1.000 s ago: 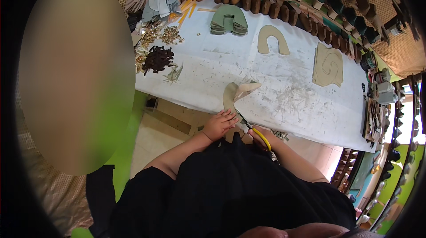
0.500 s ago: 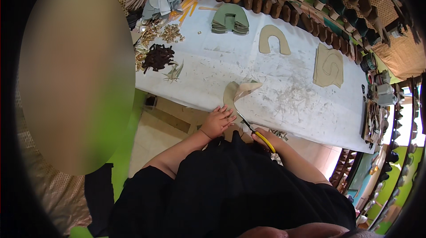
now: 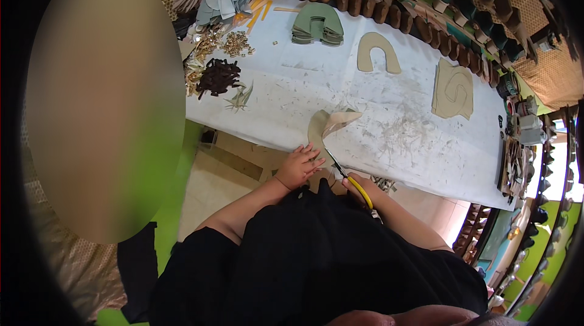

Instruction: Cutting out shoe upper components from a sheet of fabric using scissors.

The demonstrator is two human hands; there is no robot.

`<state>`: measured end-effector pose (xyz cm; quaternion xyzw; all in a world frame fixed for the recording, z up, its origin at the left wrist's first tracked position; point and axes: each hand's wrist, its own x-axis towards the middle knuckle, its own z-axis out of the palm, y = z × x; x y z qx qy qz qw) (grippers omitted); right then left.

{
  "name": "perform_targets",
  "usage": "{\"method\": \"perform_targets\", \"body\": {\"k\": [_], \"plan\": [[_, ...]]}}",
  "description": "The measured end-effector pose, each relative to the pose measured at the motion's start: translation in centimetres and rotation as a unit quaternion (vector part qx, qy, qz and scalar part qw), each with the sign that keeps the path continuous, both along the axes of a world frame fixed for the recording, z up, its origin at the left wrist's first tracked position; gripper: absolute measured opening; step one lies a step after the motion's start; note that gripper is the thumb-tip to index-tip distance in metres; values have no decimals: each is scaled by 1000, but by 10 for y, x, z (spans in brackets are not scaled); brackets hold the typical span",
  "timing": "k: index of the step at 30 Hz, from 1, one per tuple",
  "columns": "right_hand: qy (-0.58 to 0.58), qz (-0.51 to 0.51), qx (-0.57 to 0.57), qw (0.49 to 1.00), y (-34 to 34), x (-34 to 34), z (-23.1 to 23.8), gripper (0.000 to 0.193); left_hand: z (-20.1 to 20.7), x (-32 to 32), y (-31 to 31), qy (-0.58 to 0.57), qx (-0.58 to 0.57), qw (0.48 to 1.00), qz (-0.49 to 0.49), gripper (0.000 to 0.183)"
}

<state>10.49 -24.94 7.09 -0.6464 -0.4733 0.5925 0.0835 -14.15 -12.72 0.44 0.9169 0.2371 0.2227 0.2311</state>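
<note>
left hand (image 3: 298, 166) kinda draped on beige piece (image 3: 316, 131), can't tell if pinching, right hand (image 3: 353, 185) clamped on yellow-handled scissors (image 3: 361, 190) beside it

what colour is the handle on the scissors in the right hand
Yellow: the scissors' handle by the right hand shows best in the head view.

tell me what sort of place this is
Probably a shoemaking workshop: a row of brown foot-shaped forms lines the table's far side, a stack of green U-shaped pieces lies on it, and the right hand holds yellow-handled scissors.
</note>
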Motion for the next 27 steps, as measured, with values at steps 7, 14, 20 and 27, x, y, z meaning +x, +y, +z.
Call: {"method": "perform_targets", "body": {"k": [7, 14, 20, 27], "plan": [[-17, 7, 31, 999, -5, -3, -7, 62, 2, -1, 0, 5, 6, 1000, -3, 38], [-45, 14, 62, 997, -8, -6, -8, 62, 2, 0, -1, 4, 4, 1000, -1, 37], [-51, 2, 58, 997, -9, -8, -10, 62, 1, 0, -2, 10, -2, 1000, 2, 37], [-27, -11, 50, 998, 0, -9, -6, 64, 1, 0, -4, 17, -8, 1000, 3, 38]]}}
